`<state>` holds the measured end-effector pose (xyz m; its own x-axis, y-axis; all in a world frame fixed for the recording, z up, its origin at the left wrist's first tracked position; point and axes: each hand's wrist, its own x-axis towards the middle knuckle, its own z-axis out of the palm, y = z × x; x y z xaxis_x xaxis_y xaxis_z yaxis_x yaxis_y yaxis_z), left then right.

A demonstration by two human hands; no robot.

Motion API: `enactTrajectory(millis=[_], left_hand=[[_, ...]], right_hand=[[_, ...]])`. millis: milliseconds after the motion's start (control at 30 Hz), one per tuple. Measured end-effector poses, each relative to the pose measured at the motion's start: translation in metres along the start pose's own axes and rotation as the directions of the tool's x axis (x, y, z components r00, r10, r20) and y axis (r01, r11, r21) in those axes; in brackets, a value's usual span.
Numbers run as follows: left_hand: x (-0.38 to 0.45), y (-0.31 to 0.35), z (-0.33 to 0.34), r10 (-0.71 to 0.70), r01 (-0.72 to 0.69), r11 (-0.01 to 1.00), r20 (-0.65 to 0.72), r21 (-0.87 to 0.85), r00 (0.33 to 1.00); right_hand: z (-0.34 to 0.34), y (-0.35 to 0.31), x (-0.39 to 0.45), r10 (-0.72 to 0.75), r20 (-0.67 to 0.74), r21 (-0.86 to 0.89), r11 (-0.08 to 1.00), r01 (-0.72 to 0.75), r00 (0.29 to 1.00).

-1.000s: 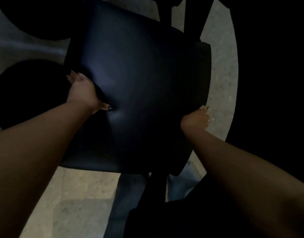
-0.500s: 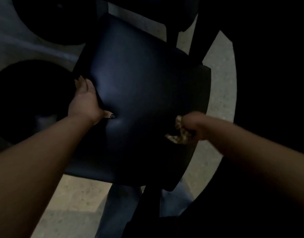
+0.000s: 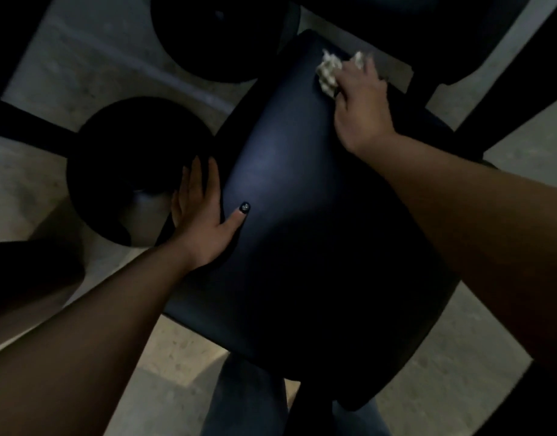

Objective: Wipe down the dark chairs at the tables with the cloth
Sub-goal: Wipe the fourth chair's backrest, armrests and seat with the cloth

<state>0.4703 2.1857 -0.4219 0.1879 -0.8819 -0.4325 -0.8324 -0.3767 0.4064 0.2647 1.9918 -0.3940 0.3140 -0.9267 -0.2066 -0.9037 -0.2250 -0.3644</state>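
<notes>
Hands: right [image 3: 360,99] outstretched, clutching cloth [image 3: 328,72] on chair [image 3: 302,247]; left [image 3: 201,212] flat, fingers spread, bracing edge.

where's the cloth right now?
Head view, upper right: the cloth is bunched under the right hand, pressed on the far end of the dark chair.
</notes>
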Motion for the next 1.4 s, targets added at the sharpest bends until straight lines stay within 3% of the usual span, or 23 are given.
enactTrajectory(millis=[100,200,267,400,533,667,733,800,900,967,1033,1100,1133,1200,1267,1333,1400], left_hand=[[0.001,0.000,0.002,-0.013,0.013,1.000,0.002,-0.005,1.000],[0.002,0.003,0.003,-0.033,0.033,0.999,0.009,0.002,0.999],[0.002,0.003,0.004,-0.046,0.046,0.999,0.011,0.007,0.999],[0.001,0.002,0.004,-0.054,0.053,0.999,0.035,0.003,0.998],[0.002,0.004,0.002,-0.059,0.059,0.998,0.052,0.002,0.997],[0.002,0.004,0.003,-0.064,0.063,0.998,0.069,0.025,0.996],[0.001,0.003,0.003,-0.062,0.060,0.998,0.074,0.023,0.995],[0.002,0.002,0.003,-0.057,0.055,0.998,0.076,0.021,0.995],[0.003,0.001,0.005,-0.053,0.052,0.999,0.047,0.011,0.997],[0.002,-0.001,0.006,-0.038,0.038,0.999,0.030,-0.005,0.999],[0.001,-0.002,0.006,-0.024,0.025,0.999,0.033,-0.038,0.999],[0.001,-0.003,0.005,-0.020,0.022,0.997,0.033,-0.078,0.999],[0.002,-0.003,0.004,-0.017,0.020,0.995,0.031,-0.096,0.999],[0.001,-0.005,0.000,-0.001,0.003,0.988,0.013,-0.156,1.000],[-0.002,-0.009,-0.008,0.031,-0.029,0.961,0.002,-0.276,1.000],[-0.008,-0.017,-0.021,0.049,-0.049,0.932,-0.009,-0.358,0.999],[-0.017,-0.029,-0.034,0.087,-0.074,0.955,0.032,-0.289,0.996]], right_hand=[[-0.006,-0.006,-0.010,0.004,-0.152,0.032,0.999,0.001,0.988],[-0.024,-0.001,-0.019,0.120,-0.355,0.112,0.990,-0.085,0.927],[-0.027,0.000,-0.016,0.185,-0.294,0.131,0.980,-0.152,0.938],[-0.012,-0.009,0.000,0.153,-0.042,-0.054,0.987,-0.155,0.987],[-0.006,-0.006,0.013,0.187,-0.016,0.084,0.979,-0.185,0.982],[0.001,-0.003,0.015,0.227,-0.078,0.234,0.951,-0.204,0.971],[0.008,-0.015,0.005,0.171,-0.079,0.267,0.953,-0.144,0.982],[0.017,-0.029,-0.019,-0.009,-0.024,0.248,0.969,0.014,1.000],[0.026,-0.039,-0.062,-0.373,0.141,0.228,0.914,0.337,0.917],[0.020,-0.030,-0.060,-0.443,0.182,0.160,0.894,0.418,0.878],[0.012,-0.013,-0.034,-0.321,0.070,0.067,0.946,0.317,0.945],[0.002,0.002,-0.005,-0.008,-0.096,0.082,0.997,0.016,0.995],[-0.001,0.005,0.003,0.139,-0.149,0.114,0.986,-0.122,0.979],[0.007,-0.002,0.003,0.231,-0.210,0.132,0.969,-0.206,0.950],[0.021,-0.019,-0.018,0.150,-0.220,0.125,0.984,-0.124,0.964],[0.039,-0.040,-0.059,-0.039,-0.166,0.125,0.990,0.061,0.985],[0.057,-0.059,-0.115,-0.259,-0.022,0.175,0.950,0.259,0.966]])
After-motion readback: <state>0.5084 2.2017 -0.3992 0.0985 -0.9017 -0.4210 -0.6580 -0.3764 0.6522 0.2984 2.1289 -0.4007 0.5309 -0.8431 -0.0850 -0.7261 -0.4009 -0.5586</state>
